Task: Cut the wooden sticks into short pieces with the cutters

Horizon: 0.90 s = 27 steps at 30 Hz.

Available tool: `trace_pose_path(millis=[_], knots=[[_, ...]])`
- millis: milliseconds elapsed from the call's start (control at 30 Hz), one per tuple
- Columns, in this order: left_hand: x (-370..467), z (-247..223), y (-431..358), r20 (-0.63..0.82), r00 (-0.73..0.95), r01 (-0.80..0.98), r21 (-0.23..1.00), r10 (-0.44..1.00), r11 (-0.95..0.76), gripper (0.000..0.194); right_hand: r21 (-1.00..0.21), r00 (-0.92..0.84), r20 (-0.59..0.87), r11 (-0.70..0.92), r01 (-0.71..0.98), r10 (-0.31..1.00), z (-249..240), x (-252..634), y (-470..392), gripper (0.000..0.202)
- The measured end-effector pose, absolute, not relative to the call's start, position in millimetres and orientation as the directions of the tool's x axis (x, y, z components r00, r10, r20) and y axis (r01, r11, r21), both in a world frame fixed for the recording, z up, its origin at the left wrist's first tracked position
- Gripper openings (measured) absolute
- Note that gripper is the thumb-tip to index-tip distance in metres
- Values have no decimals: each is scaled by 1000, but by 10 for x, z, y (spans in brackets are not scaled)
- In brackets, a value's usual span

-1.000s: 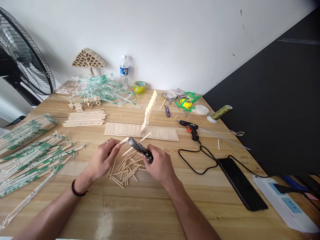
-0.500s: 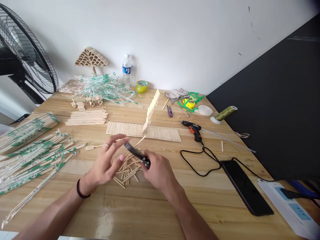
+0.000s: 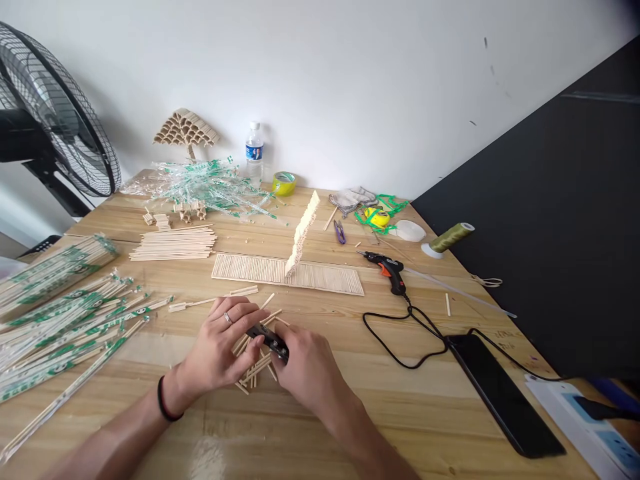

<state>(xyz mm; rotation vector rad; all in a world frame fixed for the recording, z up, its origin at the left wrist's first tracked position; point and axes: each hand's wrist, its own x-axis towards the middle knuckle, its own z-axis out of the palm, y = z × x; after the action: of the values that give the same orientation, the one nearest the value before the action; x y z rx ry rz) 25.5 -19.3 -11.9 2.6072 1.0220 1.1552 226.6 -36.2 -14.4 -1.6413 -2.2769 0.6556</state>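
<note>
The pile of short cut sticks (image 3: 255,363) lies on the wooden table (image 3: 310,427) near its front edge, just in front of the person. The left hand (image 3: 217,347) rests flat over the pile's left part, fingers (image 3: 245,313) spread and lowered onto the sticks; it pinches nothing that can be seen (ring on one finger, black band at the wrist). The right hand (image 3: 300,363) is closed around the dark cutter (image 3: 267,339), whose front end pokes out betw. the two hands, right above the pile. Whether the cutter's blades are apart or together can't be told.

Just behind the hands lie a few loose sticks (image 3: 210,301), then a flat mat of glued sticks (image 3: 250,268) w/ an upright stick panel (image 3: 303,233) standing on it. Left of the mat lies a neat bundle of long sticks (image 3: 173,243); further left, wrapped chopsticks (image 3: 60,313) spread over the table's left side. At the back: torn wrappers (image 3: 210,187), a fan-shaped stick model (image 3: 186,130), a water bottle (image 3: 254,150), a yellow tape roll (image 3: 283,183). To the right: purple snips (image 3: 340,232), a glue gun (image 3: 387,268) w/ black cord, an olive thread spool (image 3: 450,237), a dark phone (image 3: 505,393), a power strip (image 3: 595,427). A standing fan (image 3: 55,120) is at far left.
</note>
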Motion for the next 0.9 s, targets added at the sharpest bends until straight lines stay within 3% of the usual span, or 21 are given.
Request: trace_pose_path(millis=[333, 467, 633, 767, 833, 900], knots=[[253, -141, -158, 652, 442, 551, 346, 617, -760, 29, -490, -316, 9, 280, 826, 949, -191, 2244, -349, 7], [224, -164, -158, 568, 400, 505, 518, 719, -691, 26, -472, -325, -9, 282, 835, 946, -181, 2279, -300, 5], [96, -209, -48, 340, 169, 384, 841, 925, -380, 35, -483, -350, -11, 302, 822, 937, -174, 2344, -255, 8], [-40, -262, 97, 257, -37, 344, 911, 966, -229, 30, -547, -346, 97, 340, 765, 933, -198, 2363, -263, 10], [-54, -278, 118, 249, -4, 348, 908, 968, -232, 25, -613, -317, 162, 347, 710, 934, -201, 2365, -269, 8], [-13, -272, 87, 251, 133, 342, 896, 959, -282, 21, -695, -277, 203, 338, 635, 939, -194, 2368, -268, 8]])
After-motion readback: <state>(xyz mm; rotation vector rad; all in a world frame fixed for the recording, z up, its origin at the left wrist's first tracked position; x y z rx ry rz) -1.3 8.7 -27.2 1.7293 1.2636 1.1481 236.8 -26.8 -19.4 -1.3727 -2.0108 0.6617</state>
